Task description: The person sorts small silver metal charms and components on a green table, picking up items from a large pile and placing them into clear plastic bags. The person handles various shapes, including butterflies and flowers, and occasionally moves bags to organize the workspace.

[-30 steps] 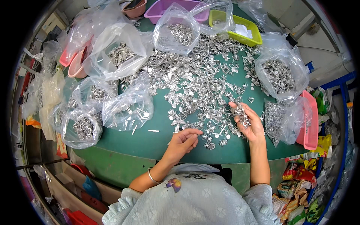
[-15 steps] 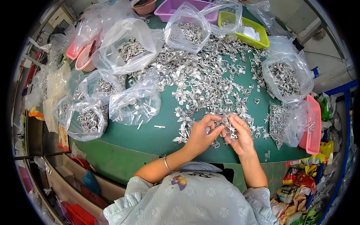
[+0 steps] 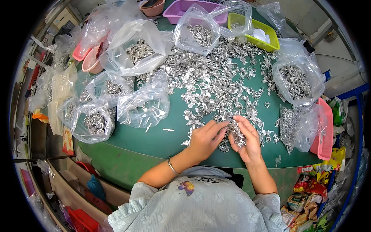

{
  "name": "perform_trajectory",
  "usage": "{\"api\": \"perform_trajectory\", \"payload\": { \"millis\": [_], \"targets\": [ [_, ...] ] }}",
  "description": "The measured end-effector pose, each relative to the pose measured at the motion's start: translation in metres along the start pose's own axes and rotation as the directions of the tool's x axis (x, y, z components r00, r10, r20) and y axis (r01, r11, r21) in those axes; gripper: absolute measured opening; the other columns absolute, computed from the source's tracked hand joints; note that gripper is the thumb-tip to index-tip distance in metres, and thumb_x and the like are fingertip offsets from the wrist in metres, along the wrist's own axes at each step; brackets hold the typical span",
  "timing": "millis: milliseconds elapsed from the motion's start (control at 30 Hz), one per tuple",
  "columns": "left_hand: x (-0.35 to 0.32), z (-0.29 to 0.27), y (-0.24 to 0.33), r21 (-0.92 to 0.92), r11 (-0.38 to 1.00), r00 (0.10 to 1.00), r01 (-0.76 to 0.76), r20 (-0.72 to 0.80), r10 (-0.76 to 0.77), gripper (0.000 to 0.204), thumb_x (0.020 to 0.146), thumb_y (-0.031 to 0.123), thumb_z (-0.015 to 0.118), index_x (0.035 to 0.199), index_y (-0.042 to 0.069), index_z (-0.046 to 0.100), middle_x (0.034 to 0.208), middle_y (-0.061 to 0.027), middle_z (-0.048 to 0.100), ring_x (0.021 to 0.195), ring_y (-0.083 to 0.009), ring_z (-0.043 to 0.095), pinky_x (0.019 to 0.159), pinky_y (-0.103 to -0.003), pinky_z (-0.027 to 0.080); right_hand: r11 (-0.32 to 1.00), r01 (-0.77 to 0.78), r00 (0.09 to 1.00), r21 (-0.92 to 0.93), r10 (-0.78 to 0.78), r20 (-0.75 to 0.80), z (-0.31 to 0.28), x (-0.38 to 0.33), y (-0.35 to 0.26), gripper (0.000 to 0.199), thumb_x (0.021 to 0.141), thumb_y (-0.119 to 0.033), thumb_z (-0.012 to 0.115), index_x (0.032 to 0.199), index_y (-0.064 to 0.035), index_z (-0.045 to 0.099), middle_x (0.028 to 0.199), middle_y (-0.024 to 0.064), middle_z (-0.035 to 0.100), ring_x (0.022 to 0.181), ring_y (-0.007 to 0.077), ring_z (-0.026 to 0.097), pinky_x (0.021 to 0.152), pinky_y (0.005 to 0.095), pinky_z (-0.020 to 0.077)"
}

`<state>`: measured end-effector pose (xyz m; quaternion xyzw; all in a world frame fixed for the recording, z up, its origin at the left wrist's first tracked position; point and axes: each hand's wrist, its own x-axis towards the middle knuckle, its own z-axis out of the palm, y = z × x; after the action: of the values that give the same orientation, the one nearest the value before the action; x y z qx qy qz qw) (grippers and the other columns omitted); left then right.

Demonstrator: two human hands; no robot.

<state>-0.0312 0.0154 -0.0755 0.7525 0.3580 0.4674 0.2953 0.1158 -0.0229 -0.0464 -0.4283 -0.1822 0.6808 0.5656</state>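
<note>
My right hand (image 3: 250,143) is cupped around several silver-coloured metal rings (image 3: 237,136) near the table's front edge. Close against it, my left hand (image 3: 208,140) has its fingers bent and drawn together, with the tips at the left side of those rings. Whether a single ring is caught between the left fingertips is hidden. Just beyond both hands spreads a big loose heap of similar rings (image 3: 208,83), some with leaf or flower shapes, on the green table (image 3: 143,141).
Open clear bags of rings (image 3: 94,123) stand at the left, with another ring-filled bag (image 3: 295,83) at the right. A pink basket (image 3: 322,129) is at the right edge. Purple (image 3: 176,13) and yellow-green baskets (image 3: 266,42) sit at the back. Two thin white sticks (image 3: 168,130) lie front left.
My left hand has drawn slightly back to the left, and its fingers have straightened a little. The right hand stays around the rings. The whole view has shifted slightly.
</note>
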Motion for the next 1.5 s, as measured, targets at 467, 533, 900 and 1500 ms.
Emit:
{"api": "perform_trajectory", "payload": {
  "millis": [467,533,900,1500],
  "targets": [
    [0.002,-0.004,0.007,-0.053,0.984,0.985,0.169,0.052,-0.166,0.023,0.073,0.000,0.065,0.095,0.006,0.065,0.055,-0.0035,0.041,0.046,-0.0111,0.041,0.044,-0.025,0.033,0.795,0.241,0.970,-0.556,-0.223,0.101,-0.002,-0.007,0.000,0.027,0.086,-0.008,0.056,0.111,0.0010,0.052,0.073,0.0049,0.055,0.049,0.0035,0.045,0.038,0.0172,0.0307],
    [0.002,-0.002,0.009,0.007,0.994,0.994,0.105,-0.007,-0.105,0.022,0.073,0.000,0.064,0.094,0.006,0.065,0.055,-0.0041,0.042,0.045,-0.0115,0.041,0.042,-0.026,0.034,0.849,0.185,0.983,-0.495,-0.166,0.083,-0.001,-0.007,-0.003,0.025,0.087,-0.007,0.053,0.110,0.0028,0.051,0.074,0.0056,0.055,0.048,0.0048,0.045,0.036,0.0172,0.0290],
    [0.011,-0.017,-0.001,-0.002,0.984,0.956,-0.181,0.233,0.176,0.011,0.072,0.004,0.068,0.082,0.003,0.064,0.059,-0.0057,0.049,0.046,-0.0137,0.048,0.042,-0.026,0.036,0.932,0.139,0.979,-0.336,-0.079,0.186,-0.011,0.000,-0.007,0.021,0.087,-0.007,0.054,0.107,-0.0011,0.050,0.071,0.0009,0.050,0.048,0.0034,0.042,0.040,0.0171,0.0306],
    [0.019,-0.027,-0.036,-0.385,0.789,0.871,0.478,0.089,-0.484,0.006,0.080,0.005,0.062,0.082,-0.001,0.062,0.062,0.0060,0.051,0.056,-0.0008,0.042,0.049,-0.018,0.032,0.889,0.107,0.994,-0.444,-0.113,0.014,-0.043,0.013,-0.019,0.025,0.089,-0.013,0.050,0.111,-0.0013,0.055,0.073,0.0013,0.051,0.044,0.0056,0.041,0.036,0.0188,0.0283]
  ]
}}
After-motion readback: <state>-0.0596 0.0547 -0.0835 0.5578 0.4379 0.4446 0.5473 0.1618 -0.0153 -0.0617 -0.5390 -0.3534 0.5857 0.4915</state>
